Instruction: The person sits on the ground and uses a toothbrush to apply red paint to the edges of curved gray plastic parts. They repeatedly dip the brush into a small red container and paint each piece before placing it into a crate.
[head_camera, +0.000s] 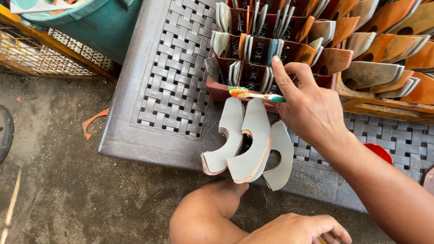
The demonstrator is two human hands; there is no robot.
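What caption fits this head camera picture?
Right hand holds a toothbrush above grey curved cutouts on a woven plastic table.

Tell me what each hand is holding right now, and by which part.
The right hand pinches a toothbrush by its handle end. Whether the left hand holds anything cannot be told.

We see a teal plastic tub at the upper left, beside a yellow wire-mesh cage. An orange offcut lies on the dirt floor. A red round container peeks out at the right, on the desk.
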